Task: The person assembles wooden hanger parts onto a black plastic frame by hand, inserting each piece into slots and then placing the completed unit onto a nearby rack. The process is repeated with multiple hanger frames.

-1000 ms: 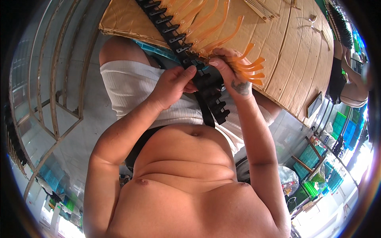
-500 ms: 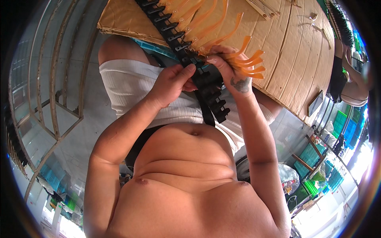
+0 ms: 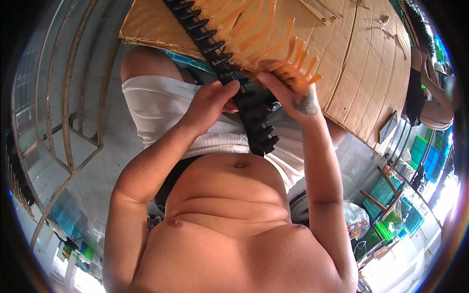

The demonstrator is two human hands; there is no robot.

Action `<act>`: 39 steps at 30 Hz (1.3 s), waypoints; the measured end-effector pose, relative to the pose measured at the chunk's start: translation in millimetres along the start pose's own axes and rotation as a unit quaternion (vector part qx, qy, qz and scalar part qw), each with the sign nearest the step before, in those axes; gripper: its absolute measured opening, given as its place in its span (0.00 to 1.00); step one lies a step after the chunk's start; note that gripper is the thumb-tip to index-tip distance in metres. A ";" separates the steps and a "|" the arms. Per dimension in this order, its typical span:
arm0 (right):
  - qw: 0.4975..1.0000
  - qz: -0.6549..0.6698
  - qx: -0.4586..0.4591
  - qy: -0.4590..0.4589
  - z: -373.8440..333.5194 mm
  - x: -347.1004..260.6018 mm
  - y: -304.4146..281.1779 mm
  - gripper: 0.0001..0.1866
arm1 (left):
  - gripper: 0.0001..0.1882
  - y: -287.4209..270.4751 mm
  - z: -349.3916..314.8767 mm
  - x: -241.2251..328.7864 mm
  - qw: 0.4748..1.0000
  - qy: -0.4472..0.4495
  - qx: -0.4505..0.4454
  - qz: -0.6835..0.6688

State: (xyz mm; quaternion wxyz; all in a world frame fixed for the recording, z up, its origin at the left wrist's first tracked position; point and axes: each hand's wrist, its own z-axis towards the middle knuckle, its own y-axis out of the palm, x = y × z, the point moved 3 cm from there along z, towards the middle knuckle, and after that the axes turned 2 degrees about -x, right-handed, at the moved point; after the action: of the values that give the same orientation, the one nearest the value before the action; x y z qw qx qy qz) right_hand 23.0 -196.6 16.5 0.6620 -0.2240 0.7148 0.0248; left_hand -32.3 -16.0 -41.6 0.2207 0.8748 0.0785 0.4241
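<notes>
A long black strip of clips point(image 3: 204, 43) runs slantwise from the cardboard down over my lap. Along its upper part stand several translucent orange curved pieces point(image 3: 251, 36), which look like eyeglass temples, each with one end at a clip. My left hand point(image 3: 211, 105) is closed on the strip's left edge, thumb on top. To its right, my right hand point(image 3: 288, 95) grips a fanned bunch of the same orange temples point(image 3: 299, 59), close beside the clips. The fingers beneath the bunch are partly hidden. The strip's lower end point(image 3: 264, 139) hangs with bare clips.
Brown cardboard point(image 3: 361, 73) covers the work surface ahead, with several thin sticks point(image 3: 317, 10) at its far side. A metal rack frame point(image 3: 71, 122) stands at the left. Another person point(image 3: 432, 97) is at the far right, near green and blue crates point(image 3: 419, 150).
My right hand has shifted slightly right with its bunch of temples, which have spread and swung upward. The black strip has slid a little up and left; my left hand stays nearly in place.
</notes>
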 end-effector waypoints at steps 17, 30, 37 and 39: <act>0.975 -0.114 0.163 -0.100 8.8 18.2 -22.3 0.10 | 0.21 4.5 -0.5 7.5 1.000 0.004 0.013 0.022; 0.995 0.004 0.103 -0.016 19.0 10.6 7.9 0.12 | 0.19 1.9 7.0 15.6 0.997 0.046 0.067 0.013; 0.995 -0.003 0.102 -0.022 24.5 0.2 16.8 0.12 | 0.19 1.0 8.2 12.6 0.997 0.053 0.056 -0.012; 0.994 -0.014 0.104 -0.024 24.9 3.5 18.3 0.11 | 0.19 0.5 9.0 11.4 0.997 0.053 0.057 -0.012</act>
State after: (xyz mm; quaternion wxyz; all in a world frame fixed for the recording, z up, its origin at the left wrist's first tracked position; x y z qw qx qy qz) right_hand 39.8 -172.9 5.3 0.6990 -0.1634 0.6941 -0.0532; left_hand -18.2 -15.6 -38.3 0.1712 0.8614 0.1241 0.4619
